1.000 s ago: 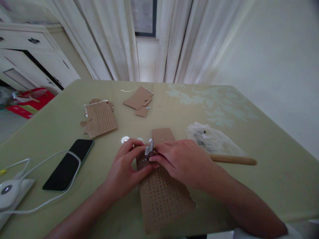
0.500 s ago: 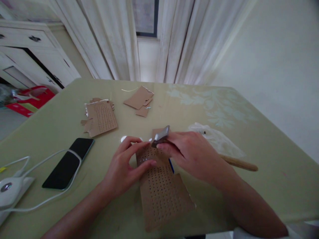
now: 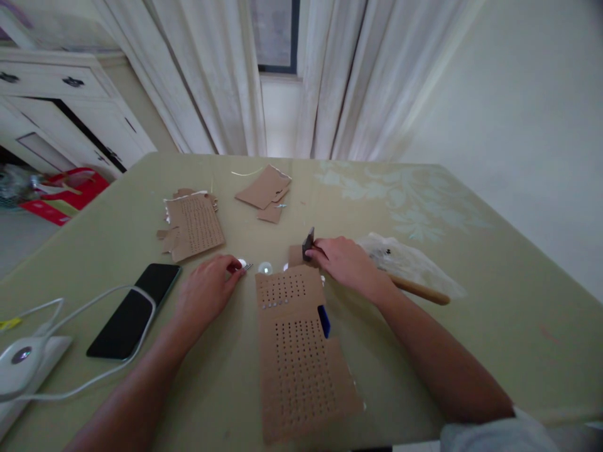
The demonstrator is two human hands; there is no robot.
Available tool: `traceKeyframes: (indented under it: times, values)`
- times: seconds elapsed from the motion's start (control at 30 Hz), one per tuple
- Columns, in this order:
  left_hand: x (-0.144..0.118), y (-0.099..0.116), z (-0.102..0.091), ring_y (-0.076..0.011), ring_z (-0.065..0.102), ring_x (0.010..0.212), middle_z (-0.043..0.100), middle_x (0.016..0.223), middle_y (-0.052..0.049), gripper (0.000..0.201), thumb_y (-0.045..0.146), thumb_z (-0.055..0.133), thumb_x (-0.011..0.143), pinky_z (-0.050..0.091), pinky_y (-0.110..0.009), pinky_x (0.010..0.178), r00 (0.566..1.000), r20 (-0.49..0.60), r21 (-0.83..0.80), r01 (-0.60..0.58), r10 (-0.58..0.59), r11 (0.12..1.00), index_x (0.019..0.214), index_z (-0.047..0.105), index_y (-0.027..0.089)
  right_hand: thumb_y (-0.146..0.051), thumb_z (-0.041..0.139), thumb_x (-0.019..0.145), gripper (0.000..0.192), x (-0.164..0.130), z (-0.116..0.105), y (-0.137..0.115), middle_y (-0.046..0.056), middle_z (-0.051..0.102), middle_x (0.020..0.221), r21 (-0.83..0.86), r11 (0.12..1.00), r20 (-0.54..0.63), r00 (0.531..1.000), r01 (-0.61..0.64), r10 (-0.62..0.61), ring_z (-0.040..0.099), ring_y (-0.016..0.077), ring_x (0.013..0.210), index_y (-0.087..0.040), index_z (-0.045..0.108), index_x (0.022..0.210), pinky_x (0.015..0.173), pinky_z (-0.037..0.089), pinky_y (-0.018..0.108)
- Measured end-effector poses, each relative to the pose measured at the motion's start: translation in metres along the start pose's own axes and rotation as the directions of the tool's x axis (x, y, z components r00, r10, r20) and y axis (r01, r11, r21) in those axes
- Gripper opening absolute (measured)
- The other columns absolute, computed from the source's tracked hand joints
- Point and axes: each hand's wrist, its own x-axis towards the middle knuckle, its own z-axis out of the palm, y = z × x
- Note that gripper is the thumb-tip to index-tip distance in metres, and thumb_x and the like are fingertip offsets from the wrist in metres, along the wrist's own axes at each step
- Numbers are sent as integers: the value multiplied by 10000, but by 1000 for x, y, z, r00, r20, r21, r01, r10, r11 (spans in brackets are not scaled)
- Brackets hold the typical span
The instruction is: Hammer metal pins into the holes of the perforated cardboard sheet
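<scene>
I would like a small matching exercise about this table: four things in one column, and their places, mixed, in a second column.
Things:
1. phone
2. perforated cardboard sheet
3. small hammer
4. clear plastic bag

Places:
A. between the two forearms
B. in the right hand
C. under a white cable, beside the left hand
D. on the table beyond the right wrist

Pairs: 1-C, 2-A, 3-B, 4-D

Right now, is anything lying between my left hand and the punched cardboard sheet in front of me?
Nothing visible. The left hand is pinching a small metal piece beside the cardboard sheet, with only bare table between them. The phone lies on the other side.
</scene>
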Motion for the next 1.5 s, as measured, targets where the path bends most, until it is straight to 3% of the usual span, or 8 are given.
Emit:
traceKeyframes:
  times: [0.43,0.6,0.67,0.73,0.9,1.03,1.5]
  values:
    - [1,-5,14,-355,753,1007,771,977,-135,159,337,542,995,561,-462,925,999,-46,-95,-28,24,995,938,642,226,-467,492,1201,416,1,1,2,150,860,1123,24,1000,23,1000,-2,1,805,308,1022,-211,819,1179,866,539,373]
    - [3,1,5,-328,739,1070,782,1117,-143,312,390,470,1061,565,-459,980,988,-157,-173,-30,3,984,1158,685,185,-467,497,1197,410,3,1,4,151,859,1119,36,999,21,1000,-1,0,800,301,1002,-211,816,1163,850,533,370]
    - [1,9,0,-303,732,1044,783,1143,-123,362,412,468,1080,563,-444,972,972,-236,-242,-82,24,967,1230,708,187,-470,495,1197,415,3,1,3,154,859,1113,38,999,22,1000,-5,4,800,299,983,-209,817,1162,829,526,367]
    - [-4,19,-5,-263,718,952,788,1086,-89,332,412,506,1084,561,-406,905,947,-312,-331,-177,70,927,1168,754,207,-468,496,1195,417,3,1,3,157,859,1107,37,999,24,1000,-10,9,800,296,972,-206,818,1163,812,518,361]
    - [-26,50,-18,-181,689,811,792,936,-24,153,291,655,1060,520,-306,716,886,-433,-545,-406,168,734,1005,786,234,-471,501,1189,410,4,2,3,154,859,1122,41,999,21,1000,-13,12,800,298,992,-207,814,1174,811,511,355]
    - [-40,64,-21,-163,698,761,811,876,1,82,233,742,1034,529,-296,691,855,-437,-583,-507,280,635,1008,815,258,-482,502,1185,418,6,3,3,152,858,1127,44,999,21,1000,-11,10,800,306,1001,-206,816,1179,811,514,357]
    - [-42,69,-16,-144,630,736,829,887,11,82,192,753,1036,499,-270,657,824,-414,-512,-562,387,650,1026,816,245,-486,499,1186,427,6,6,3,159,859,1144,30,1000,10,1000,1,-2,804,306,991,-203,817,1211,813,512,357]
